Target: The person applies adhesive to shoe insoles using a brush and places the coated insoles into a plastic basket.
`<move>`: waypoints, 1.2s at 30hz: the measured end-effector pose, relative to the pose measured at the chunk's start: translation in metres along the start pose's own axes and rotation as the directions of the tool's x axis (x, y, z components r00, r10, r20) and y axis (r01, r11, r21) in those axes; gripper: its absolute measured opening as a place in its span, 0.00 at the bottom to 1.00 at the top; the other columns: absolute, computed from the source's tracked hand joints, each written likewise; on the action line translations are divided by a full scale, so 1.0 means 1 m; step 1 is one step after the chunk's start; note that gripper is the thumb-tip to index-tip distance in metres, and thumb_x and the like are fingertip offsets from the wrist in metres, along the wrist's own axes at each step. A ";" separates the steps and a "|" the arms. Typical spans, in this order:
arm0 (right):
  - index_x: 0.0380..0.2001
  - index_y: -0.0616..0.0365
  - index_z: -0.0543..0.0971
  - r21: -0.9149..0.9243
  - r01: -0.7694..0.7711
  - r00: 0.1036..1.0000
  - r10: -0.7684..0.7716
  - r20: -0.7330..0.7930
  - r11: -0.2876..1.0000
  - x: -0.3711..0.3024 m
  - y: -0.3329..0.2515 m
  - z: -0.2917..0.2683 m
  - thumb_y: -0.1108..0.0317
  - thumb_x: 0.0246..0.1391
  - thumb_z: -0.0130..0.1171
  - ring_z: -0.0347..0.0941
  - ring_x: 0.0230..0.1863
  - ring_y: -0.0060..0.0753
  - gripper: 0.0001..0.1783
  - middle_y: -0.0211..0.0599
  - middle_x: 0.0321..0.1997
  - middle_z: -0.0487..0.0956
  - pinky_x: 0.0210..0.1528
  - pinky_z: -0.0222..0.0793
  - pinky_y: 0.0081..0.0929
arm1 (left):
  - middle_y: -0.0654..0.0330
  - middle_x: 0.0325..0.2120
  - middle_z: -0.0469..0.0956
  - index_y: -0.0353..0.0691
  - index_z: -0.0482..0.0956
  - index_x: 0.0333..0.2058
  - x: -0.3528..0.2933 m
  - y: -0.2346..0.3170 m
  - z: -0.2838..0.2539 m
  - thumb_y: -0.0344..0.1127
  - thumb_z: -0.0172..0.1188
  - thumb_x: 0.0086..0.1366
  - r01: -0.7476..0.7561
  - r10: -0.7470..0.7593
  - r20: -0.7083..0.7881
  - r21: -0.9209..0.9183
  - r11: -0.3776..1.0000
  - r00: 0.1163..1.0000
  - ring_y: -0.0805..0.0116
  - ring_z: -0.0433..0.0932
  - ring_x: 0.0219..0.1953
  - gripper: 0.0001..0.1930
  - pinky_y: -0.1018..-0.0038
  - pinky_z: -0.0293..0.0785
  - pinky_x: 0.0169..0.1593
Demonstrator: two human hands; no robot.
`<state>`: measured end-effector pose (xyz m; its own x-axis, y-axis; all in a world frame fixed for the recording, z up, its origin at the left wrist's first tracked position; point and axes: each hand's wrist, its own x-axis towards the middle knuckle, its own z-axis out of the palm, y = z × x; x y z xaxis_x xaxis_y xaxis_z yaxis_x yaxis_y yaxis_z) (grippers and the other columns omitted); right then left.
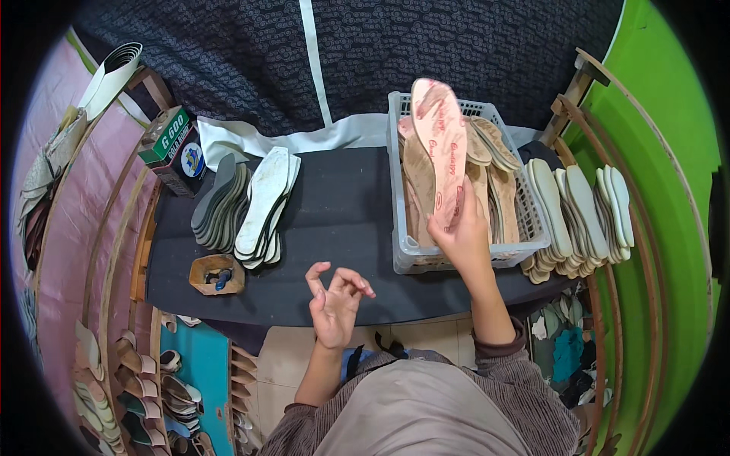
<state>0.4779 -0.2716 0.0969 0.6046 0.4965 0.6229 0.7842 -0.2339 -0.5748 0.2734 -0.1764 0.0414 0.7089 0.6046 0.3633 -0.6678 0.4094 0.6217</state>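
My right hand [461, 228] grips a pale pink shoe insole [439, 144] with red print by its heel end. The insole is raised above a grey plastic crate [403, 263], its toe pointing away from me. Inside the crate, several tan insoles [502, 201] lie in overlapping layers, partly covered by the raised one. My left hand [337, 305] hovers over the front edge of the dark table, palm up, fingers apart and loosely curled, with nothing in it.
Left on the dark table [342, 220] stand stacks of grey insoles [220, 205] and white insoles [266, 205], a small box [217, 275] with small items, and a green carton [176, 152]. Cream insole stacks [582, 213] stand right of the crate. Wooden racks [114, 319] flank both sides.
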 end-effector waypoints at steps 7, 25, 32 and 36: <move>0.53 0.74 0.62 -0.222 -0.175 0.977 0.197 0.083 0.959 0.007 0.029 0.022 0.61 0.39 0.64 0.72 0.43 0.61 0.40 0.66 0.43 0.72 0.45 0.70 0.43 | 0.53 0.29 0.67 0.50 0.54 0.50 -0.025 -0.018 0.001 0.53 0.37 0.66 0.044 -0.035 -0.191 0.042 0.998 0.981 0.60 0.69 0.31 0.20 0.62 0.67 0.40; 0.53 0.70 0.63 -0.186 -0.087 0.993 0.101 0.064 0.979 -0.002 0.027 0.006 0.59 0.47 0.62 0.70 0.50 0.55 0.36 0.59 0.49 0.69 0.48 0.68 0.40 | 0.54 0.28 0.67 0.48 0.55 0.48 -0.014 -0.012 -0.004 0.53 0.37 0.64 0.179 -0.167 -0.167 0.058 0.982 0.972 0.62 0.69 0.31 0.20 0.67 0.66 0.41; 0.50 0.63 0.68 -0.247 -0.142 0.959 0.071 -0.274 0.958 -0.018 0.042 -0.077 0.68 0.48 0.59 0.66 0.53 0.54 0.25 0.53 0.49 0.70 0.54 0.62 0.40 | 0.55 0.27 0.67 0.46 0.56 0.47 -0.008 -0.018 -0.006 0.53 0.38 0.64 0.227 -0.217 -0.157 0.045 0.973 0.963 0.62 0.68 0.31 0.20 0.67 0.66 0.40; 0.47 0.64 0.69 -0.414 -0.299 0.909 0.125 -0.397 0.860 -0.021 0.087 -0.134 0.70 0.46 0.58 0.67 0.50 0.55 0.22 0.51 0.47 0.71 0.53 0.62 0.41 | 0.56 0.27 0.67 0.46 0.58 0.46 -0.001 -0.029 0.004 0.53 0.37 0.64 0.260 -0.253 -0.101 0.055 0.964 0.962 0.63 0.68 0.30 0.20 0.67 0.67 0.40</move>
<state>0.5518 -0.4145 0.1047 0.7030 0.0899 0.7055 0.5513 -0.6956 -0.4607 0.2931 -0.1913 0.0253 0.8284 0.5467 0.1221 -0.4472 0.5142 0.7319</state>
